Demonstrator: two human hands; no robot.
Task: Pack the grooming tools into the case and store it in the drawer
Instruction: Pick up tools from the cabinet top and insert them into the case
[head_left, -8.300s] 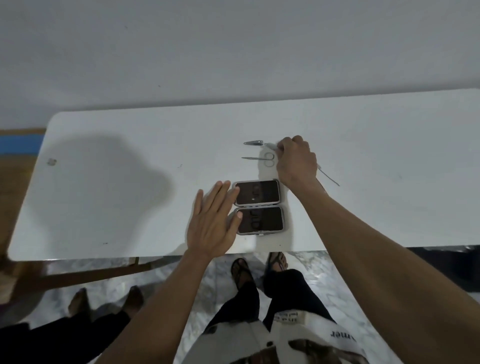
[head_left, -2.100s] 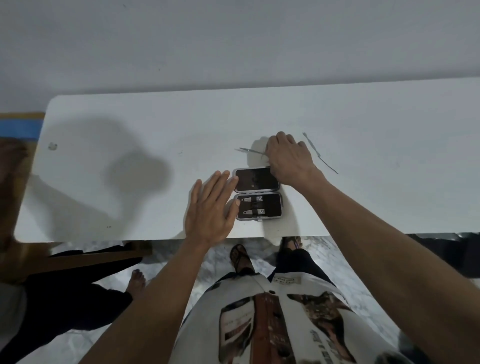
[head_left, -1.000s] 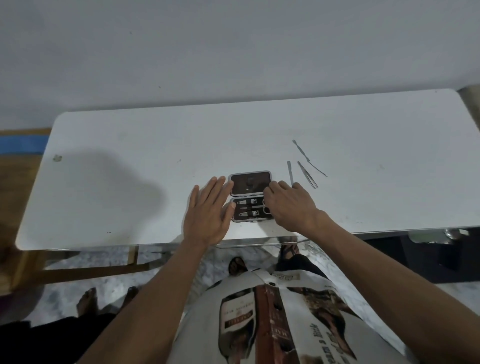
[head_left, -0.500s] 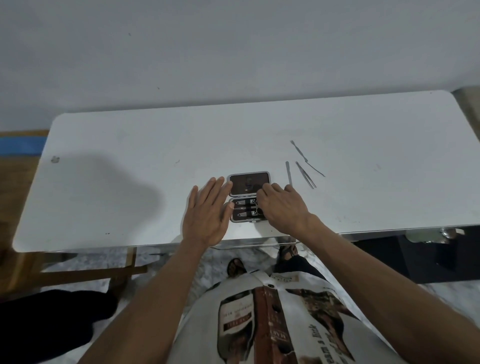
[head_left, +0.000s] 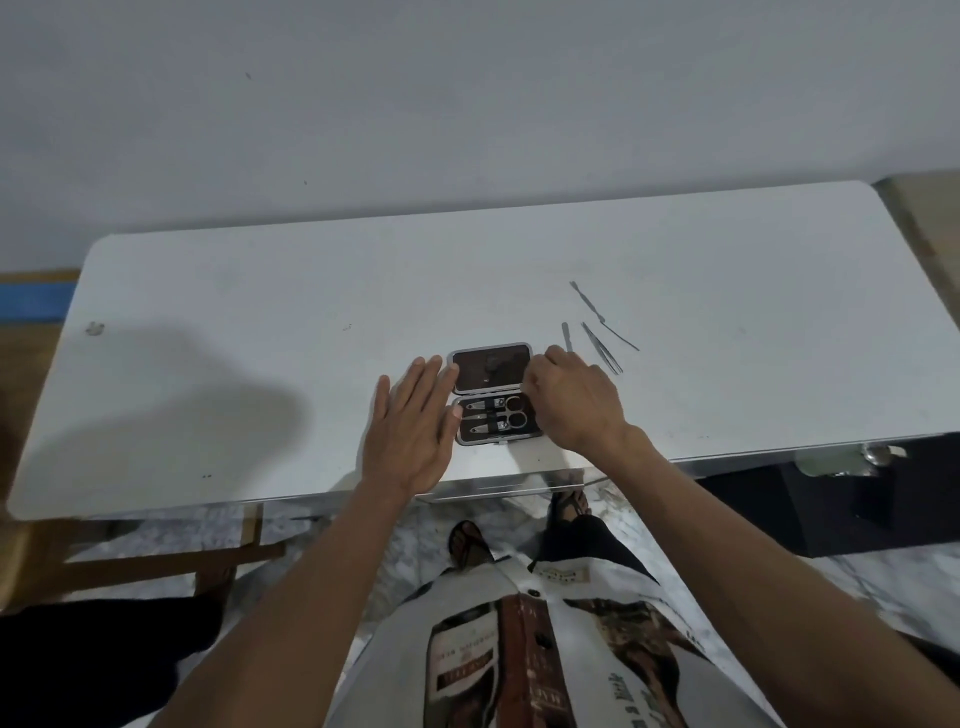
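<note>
Left hand (head_left: 410, 431): fingers (head_left: 431, 379) straight and spread, palm down, flat on the white rectangular tabletop (head_left: 260, 338); fingertips and thumb touch the left edge of the small dark hinged case with a silver rim (head_left: 496, 392). It grips nothing.

Right hand (head_left: 574, 402): fingers curled downward over the right edge of the case, knuckles up. Whether the tips pinch anything underneath cannot be told; the hand covers them.

The case lies open just below frame centre, near the table's front edge, between the two hands. Its upper half, the lid, shows a plain dark lining. The lower half holds a small pair of silver scissors (head_left: 506, 413) with round finger loops to the right, and two silver nail clippers (head_left: 480, 427), one above and one below the scissors.

Right of centre, loose on the tabletop, well clear of the case: a short flat metal file (head_left: 567, 336) just above the right hand's knuckles, slim metal tweezers (head_left: 601, 347) beside it, and a long thin metal pick (head_left: 602, 314) lying diagonally further up.

Far left of the table, a small grey mark (head_left: 94, 328).
</note>
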